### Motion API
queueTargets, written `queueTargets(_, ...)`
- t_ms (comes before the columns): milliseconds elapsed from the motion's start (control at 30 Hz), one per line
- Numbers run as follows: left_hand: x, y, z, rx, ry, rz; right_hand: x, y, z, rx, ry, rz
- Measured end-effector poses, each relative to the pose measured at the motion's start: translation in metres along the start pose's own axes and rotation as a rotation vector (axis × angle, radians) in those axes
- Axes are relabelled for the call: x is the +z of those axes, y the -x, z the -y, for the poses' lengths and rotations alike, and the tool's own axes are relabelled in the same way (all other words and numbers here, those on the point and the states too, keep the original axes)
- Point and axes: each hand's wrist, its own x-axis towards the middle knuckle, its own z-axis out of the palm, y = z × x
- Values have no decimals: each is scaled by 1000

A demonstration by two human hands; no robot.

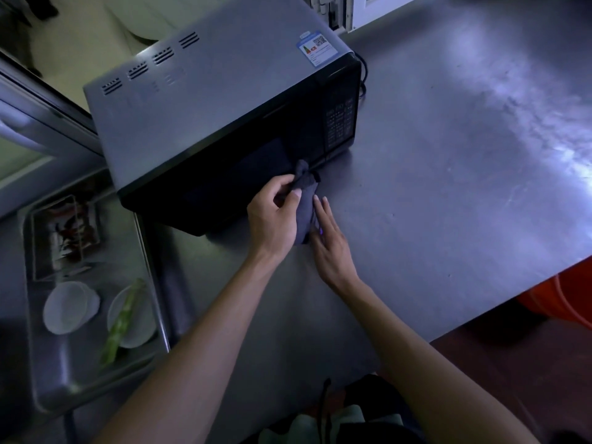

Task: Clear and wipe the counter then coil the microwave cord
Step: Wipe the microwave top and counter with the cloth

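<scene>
A silver microwave (pixel 205 100) with a black door stands at an angle on the steel counter (pixel 448 174). Its black cord (pixel 363 75) shows behind its right rear corner. A dark grey cloth (pixel 304 200) lies bunched on the counter in front of the microwave door. My left hand (pixel 275 216) pinches the cloth's upper end between thumb and fingers. My right hand (pixel 330 241) lies flat with straight fingers against the cloth's right side.
A metal tray (pixel 35 363) at the left holds a small dish of red and dark food (pixel 67 235), a white bowl (pixel 69 307) and a white plate with a green vegetable stalk (pixel 123 318). An orange bucket (pixel 557 299) sits below the counter's right edge.
</scene>
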Motion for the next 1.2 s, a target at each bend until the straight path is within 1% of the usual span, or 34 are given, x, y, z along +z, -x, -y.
queueTargets(67, -1, -1, -3, -16, 91, -12, -5, 0, 3, -22, -23, -57)
queueTargets(133, -5, -1, 3, -61, 195, -41, -7, -2, 3, -56, 21, -109)
queueTargets(233, -12, 7, 32, -233, 310, -89, -1, -6, -6, -86, 227, -111)
queueTargets(300, -17, 15, 60, -415, 334, -118, 9, -6, -22, -75, 451, -6)
queueTargets(400, -27, 29, 107, -693, 326, -237, 25, 1, -48, -76, 755, 220)
queueTargets(433, -31, 33, 121, -746, 327, -273, 29, 3, -54, -107, 812, 261)
queueTargets(500, -39, 40, 141, -786, 345, -303, 34, 5, -59, -155, 871, 278)
queueTargets(600, -48, 46, 156, -766, 394, -306, 40, 7, -57, -166, 888, 209)
queueTargets(633, -50, 47, 159, -739, 380, -307, 43, 7, -54, -160, 899, 185)
queueTargets(667, -52, 50, 160, -691, 307, -301, 45, 6, -51, -147, 914, 174)
queueTargets(700, -53, 52, 160, -611, 175, -288, 46, 4, -47, -135, 931, 172)
queueTargets(733, -54, 56, 159, -493, 13, -269, 48, 1, -44, -133, 945, 174)
queueTargets(800, -52, 65, 158, -171, -266, -211, 49, -5, -42, -171, 957, 183)
queueTargets(833, -49, 68, 159, -25, -355, -150, 48, -10, -43, -201, 954, 200)
queueTargets(867, -45, 69, 161, 69, -429, -61, 47, -14, -45, -219, 951, 233)
queueTargets(900, -41, 70, 165, 102, -498, 45, 46, -18, -48, -226, 955, 276)
queueTargets(967, -37, 70, 171, 38, -627, 238, 46, -21, -55, -227, 998, 338)
queueTargets(1000, -37, 70, 175, 14, -688, 295, 46, -21, -58, -227, 1025, 348)
queueTargets(1067, -38, 70, 182, 24, -766, 340, 52, -21, -62, -222, 1059, 350)
queueTargets(1200, -50, 67, 196, 13, -840, 351, 75, -26, -60, -235, 1090, 382)
